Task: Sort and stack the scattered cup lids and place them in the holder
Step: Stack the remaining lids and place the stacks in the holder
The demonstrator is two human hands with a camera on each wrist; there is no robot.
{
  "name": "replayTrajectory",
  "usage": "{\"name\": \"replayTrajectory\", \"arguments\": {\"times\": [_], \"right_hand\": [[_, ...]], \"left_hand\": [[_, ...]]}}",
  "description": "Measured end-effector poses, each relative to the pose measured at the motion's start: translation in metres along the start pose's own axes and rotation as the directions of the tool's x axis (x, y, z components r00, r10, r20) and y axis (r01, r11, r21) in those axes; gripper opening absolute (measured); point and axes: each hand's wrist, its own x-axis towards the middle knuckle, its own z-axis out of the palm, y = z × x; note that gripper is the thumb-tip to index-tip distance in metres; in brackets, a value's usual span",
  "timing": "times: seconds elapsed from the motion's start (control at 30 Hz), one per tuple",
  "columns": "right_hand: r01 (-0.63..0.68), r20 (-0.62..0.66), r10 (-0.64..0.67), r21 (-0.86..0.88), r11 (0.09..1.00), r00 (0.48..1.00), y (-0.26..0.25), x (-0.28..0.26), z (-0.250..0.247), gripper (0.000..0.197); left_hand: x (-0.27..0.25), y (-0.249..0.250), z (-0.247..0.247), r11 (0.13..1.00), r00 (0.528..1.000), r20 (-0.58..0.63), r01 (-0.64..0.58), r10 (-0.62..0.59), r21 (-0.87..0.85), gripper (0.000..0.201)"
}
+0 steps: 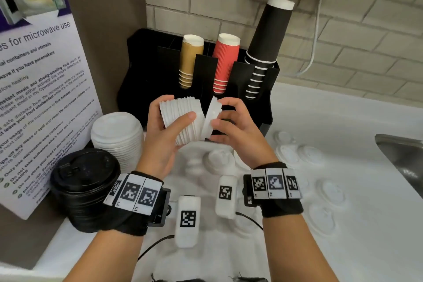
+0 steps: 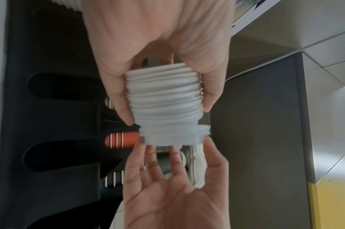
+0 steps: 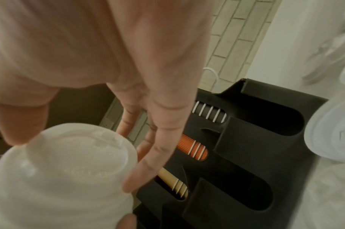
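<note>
Above the white counter (image 1: 320, 247), just before the black holder (image 1: 201, 68), the left hand (image 1: 160, 135) grips a sideways stack of white lids (image 1: 183, 119). The right hand (image 1: 235, 126) pinches a smaller lid bundle (image 1: 214, 114) against its end. Stacking is under way; next, I judge, the bundle must be squared and pressed home.

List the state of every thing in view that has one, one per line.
left hand: grips the held lid stack
held lid stack: on its side, above the counter
right hand: pinches a lid against the stack's end
lid: tilted, not yet seated
holder: upright, cups in its rear slots
loose lids: scattered flat on the counter
</note>
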Motion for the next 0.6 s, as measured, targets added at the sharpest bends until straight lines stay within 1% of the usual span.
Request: {"name": "replayTrajectory", "arguments": {"times": [0.13, 0.27, 0.5, 0.6], "right_hand": [[0.005, -0.002, -0.005, -0.093, 0.996, 1.0, -0.005, -0.009, 0.001, 0.047], [0.007, 0.034, -0.003, -0.125, 0.992, 0.999, -0.005, -0.014, -0.001, 0.052], [0.025, 0.033, -0.02, -0.154, 0.988, 0.999, -0.005, -0.014, 0.0, 0.049], [0.028, 0.046, -0.022, -0.148, 0.989, 0.999, -0.007, -0.015, -0.001, 0.049]], "left_hand": [[-0.001, -0.006, 0.0, 0.999, 0.997, 0.07, 0.043, -0.045, 0.025, 0.049], [-0.003, -0.008, -0.001, 0.996, 0.989, 0.123, 0.073, -0.078, 0.042, 0.047], [-0.007, -0.012, 0.001, 0.996, 0.992, 0.088, 0.09, -0.089, -0.003, 0.048], [-0.009, -0.014, 0.003, 0.993, 0.989, 0.093, 0.114, -0.111, -0.032, 0.052]]}}
